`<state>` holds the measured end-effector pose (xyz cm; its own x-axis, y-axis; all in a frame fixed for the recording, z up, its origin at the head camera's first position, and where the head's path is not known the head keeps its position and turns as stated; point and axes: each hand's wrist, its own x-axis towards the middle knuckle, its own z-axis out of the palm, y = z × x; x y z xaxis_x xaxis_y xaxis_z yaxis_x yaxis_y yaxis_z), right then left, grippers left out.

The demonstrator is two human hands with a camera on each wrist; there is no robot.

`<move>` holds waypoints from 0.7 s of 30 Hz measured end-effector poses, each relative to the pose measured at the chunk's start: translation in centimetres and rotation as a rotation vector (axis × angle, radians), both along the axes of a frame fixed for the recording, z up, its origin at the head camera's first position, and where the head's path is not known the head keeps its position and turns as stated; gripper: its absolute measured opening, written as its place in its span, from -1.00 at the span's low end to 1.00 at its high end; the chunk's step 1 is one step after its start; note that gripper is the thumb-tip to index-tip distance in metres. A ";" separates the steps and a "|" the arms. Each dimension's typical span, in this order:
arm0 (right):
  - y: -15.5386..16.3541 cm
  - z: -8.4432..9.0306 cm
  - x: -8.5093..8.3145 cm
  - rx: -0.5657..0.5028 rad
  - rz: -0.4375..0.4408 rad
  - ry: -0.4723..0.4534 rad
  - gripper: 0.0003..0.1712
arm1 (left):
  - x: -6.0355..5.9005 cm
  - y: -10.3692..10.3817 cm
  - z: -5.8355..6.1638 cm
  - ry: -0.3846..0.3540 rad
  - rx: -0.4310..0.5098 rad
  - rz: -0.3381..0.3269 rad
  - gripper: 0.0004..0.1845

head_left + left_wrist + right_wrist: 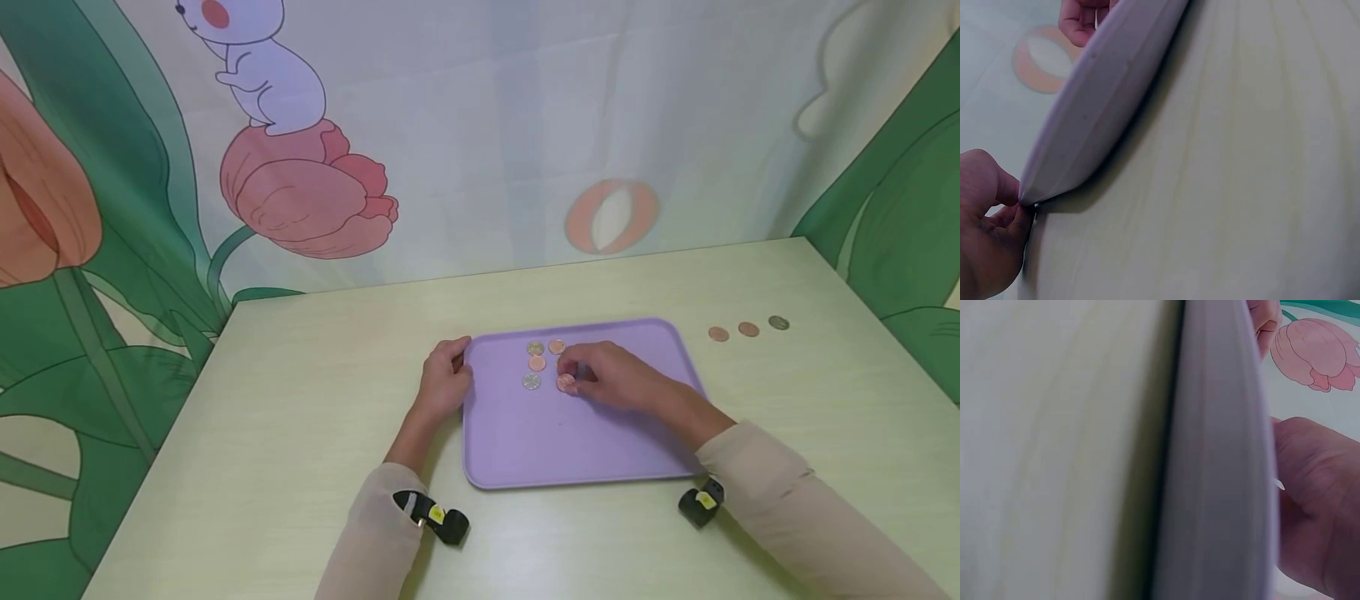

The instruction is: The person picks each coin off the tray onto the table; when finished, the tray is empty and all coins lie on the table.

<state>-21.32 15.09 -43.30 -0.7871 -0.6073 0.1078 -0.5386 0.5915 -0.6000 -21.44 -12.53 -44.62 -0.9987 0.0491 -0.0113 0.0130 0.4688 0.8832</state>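
Firstly: tray [517, 454], on the surface [300, 433], left edge pinched near its far corner by the left hand [444, 379], presumably for steadiness. Right hand [618, 375]: grip narrow, pinching one coin [566, 382] in the tray's far half, apparently for alignment beside four coins [537, 363]. Three coins [747, 329]: toward the surface's far right corner, apparently set apart.

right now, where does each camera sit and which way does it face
Head: worn on the head, looking forward and down at the purple tray and coins; left hand, right hand and sleeves show.
Left wrist: worn there, looking along the tray's outer side; the left hand shows, part of the right beyond.
Right wrist: worn there, facing the tray's outer side; the right hand shows, part of the left beyond.
Both wrist views share the tray and both hands.
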 end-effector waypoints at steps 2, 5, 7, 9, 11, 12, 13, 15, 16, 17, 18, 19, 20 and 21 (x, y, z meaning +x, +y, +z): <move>0.1 0.0 -0.1 -0.004 0.023 0.001 -0.82 | 0.0 0.0 0.0 0.000 -0.003 0.000 -0.46; 0.3 -0.1 -0.3 0.012 0.050 0.003 -0.79 | 0.0 0.0 0.0 -0.003 -0.002 0.003 -0.46; 0.4 -0.2 -0.4 0.020 0.062 0.002 -0.77 | 0.0 0.0 0.0 -0.005 0.000 0.001 -0.46; 0.5 -0.4 -0.5 0.022 0.064 -0.009 -0.76 | 0.0 0.0 -0.1 -0.009 0.008 -0.001 -0.46; 0.6 -0.5 -0.6 0.013 0.066 -0.020 -0.74 | 0.0 0.0 -0.1 -0.015 0.016 -0.003 -0.46; 0.7 -0.5 -0.6 0.008 0.065 -0.026 -0.73 | 0.0 0.0 -0.1 -0.017 0.019 -0.005 -0.46; 0.7 -0.6 -0.6 0.003 0.061 -0.034 -0.72 | 0.0 -0.1 -0.2 -0.017 0.022 -0.007 -0.45; 0.7 -0.6 -0.7 -0.012 0.066 -0.049 -0.71 | 0.0 -0.1 -0.2 -0.016 0.026 -0.009 -0.45; 0.8 -0.7 -0.7 -0.021 0.068 -0.061 -0.71 | 0.0 -0.1 -0.2 -0.016 0.028 -0.009 -0.45; 0.8 -0.7 -0.7 -0.028 0.067 -0.075 -0.71 | 0.0 -0.1 -0.2 -0.016 0.030 -0.009 -0.45; 0.8 -0.7 -0.7 -0.034 0.064 -0.091 -0.71 | 0.0 -0.1 -0.2 -0.016 0.031 -0.009 -0.45; 0.8 -0.7 -0.7 -0.039 0.063 -0.105 -0.72 | -0.1 -0.1 -0.2 -0.016 0.031 -0.008 -0.45; 0.9 -0.8 -0.7 -0.045 0.066 -0.116 -0.72 | -0.1 -0.1 -0.1 -0.016 0.030 -0.007 -0.45; 0.9 -0.8 -0.7 -0.050 0.066 -0.125 -0.73 | -0.1 -0.1 -0.1 -0.012 0.027 -0.007 -0.45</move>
<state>-22.01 15.97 -44.08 -0.7548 -0.6545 0.0433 -0.4949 0.5250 -0.6925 -21.50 -12.65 -44.77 -0.9981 0.0570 -0.0217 0.0059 0.4444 0.8958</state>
